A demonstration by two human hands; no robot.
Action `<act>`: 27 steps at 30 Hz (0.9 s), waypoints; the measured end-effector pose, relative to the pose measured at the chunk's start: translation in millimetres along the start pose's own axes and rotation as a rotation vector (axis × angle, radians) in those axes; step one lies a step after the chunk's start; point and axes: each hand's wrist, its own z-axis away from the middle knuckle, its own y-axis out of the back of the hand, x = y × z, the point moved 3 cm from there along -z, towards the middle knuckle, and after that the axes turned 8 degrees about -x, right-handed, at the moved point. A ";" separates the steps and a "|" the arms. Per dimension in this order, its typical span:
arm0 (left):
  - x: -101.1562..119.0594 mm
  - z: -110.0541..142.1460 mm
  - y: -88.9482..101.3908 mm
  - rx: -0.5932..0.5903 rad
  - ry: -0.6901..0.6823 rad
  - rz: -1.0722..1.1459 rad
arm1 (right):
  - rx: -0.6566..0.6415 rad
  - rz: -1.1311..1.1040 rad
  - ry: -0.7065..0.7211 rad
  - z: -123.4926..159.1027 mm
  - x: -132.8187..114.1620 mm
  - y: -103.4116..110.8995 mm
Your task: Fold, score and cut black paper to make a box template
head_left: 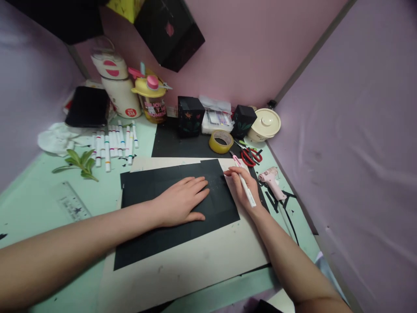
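Note:
My left hand lies flat on a sheet of black paper, palm down with its fingers stretched to the right. Beneath that paper is a larger pale board. At the sheet's right edge, my right hand is closed around a slim white pen-shaped tool that slants across it. A narrow pink piece with a dark tip shows just past those fingers; I cannot tell whether it belongs to the same tool. Faint marks show on the paper between my hands.
Behind the board are yellow tape, red-handled scissors and small black boxes. A pink glue gun lies right. Markers, a leafy sprig, a clear ruler and a tall bottle are left.

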 end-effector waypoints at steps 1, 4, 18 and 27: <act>-0.9 0.7 1.0 -0.027 0.014 0.025 | -0.025 0.014 0.010 -0.5 -1.5 -0.6; -3.3 2.9 5.1 -0.109 0.038 0.086 | -0.071 0.026 0.018 -2.2 -2.4 -2.0; -43.3 33.5 58.4 -0.211 0.240 0.084 | 0.064 -0.039 -0.036 -4.6 15.6 3.5; -44.4 47.6 68.7 -0.345 0.360 0.198 | 0.190 -0.053 -0.174 -2.3 13.2 12.3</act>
